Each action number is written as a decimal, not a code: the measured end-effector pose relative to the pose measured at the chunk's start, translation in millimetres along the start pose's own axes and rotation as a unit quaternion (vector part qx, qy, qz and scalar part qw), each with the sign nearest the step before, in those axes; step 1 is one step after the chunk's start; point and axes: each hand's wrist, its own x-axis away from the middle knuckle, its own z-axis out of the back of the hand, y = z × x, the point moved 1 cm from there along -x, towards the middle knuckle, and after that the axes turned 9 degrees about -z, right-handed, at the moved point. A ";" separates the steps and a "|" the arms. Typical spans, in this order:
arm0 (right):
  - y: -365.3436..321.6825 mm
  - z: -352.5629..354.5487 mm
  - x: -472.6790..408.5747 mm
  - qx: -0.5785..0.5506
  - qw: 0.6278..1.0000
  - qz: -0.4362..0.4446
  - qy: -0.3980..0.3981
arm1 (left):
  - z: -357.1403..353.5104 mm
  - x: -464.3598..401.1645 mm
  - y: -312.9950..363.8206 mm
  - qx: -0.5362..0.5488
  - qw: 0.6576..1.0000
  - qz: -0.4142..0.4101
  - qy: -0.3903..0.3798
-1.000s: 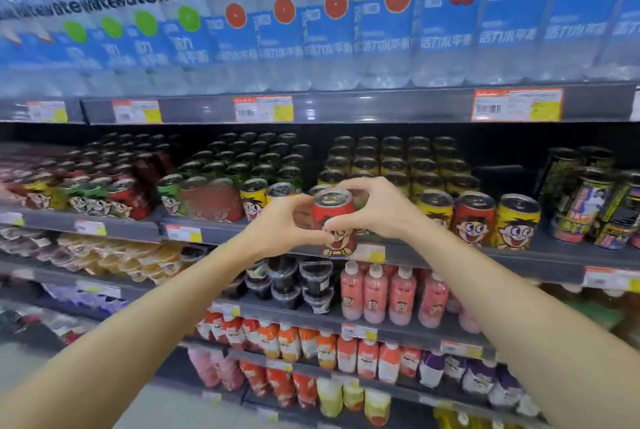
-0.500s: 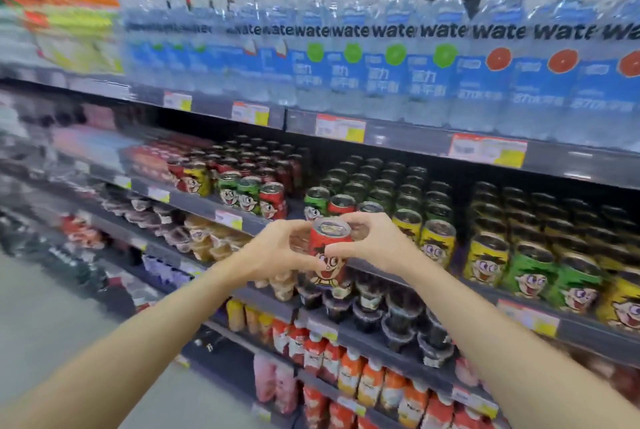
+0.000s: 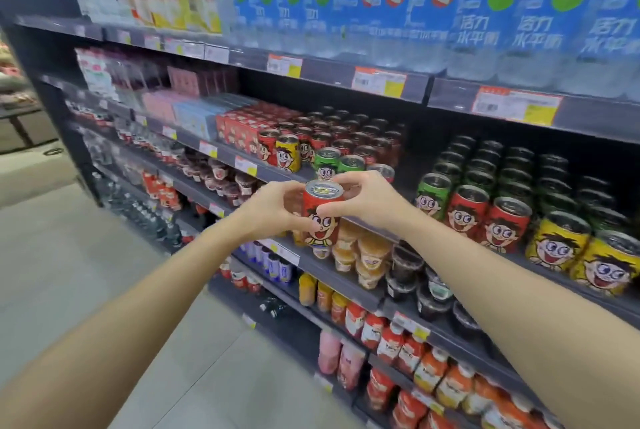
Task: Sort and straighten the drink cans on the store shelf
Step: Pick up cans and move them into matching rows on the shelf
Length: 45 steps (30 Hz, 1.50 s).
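Red can (image 3: 322,217) is sitting upright between both hands' fingers, left hand (image 3: 273,210) and right hand (image 3: 367,201) gripping its sides; keeping it level and facing outward is helping placement.

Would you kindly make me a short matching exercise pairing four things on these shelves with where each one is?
Things:
1. red can
2. water bottles
3. yellow cans
4. orange bottles

Places:
A. top shelf
B. low shelf, below the cans
C. held between left hand and right hand
D. can shelf, far right

Pairs: 1-C, 2-A, 3-D, 4-B
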 end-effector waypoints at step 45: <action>10.9 -56.8 -259.2 0.234 0.927 -0.247 0.159 | 104.4 -265.0 -188.6 -0.278 0.927 -0.207 -0.145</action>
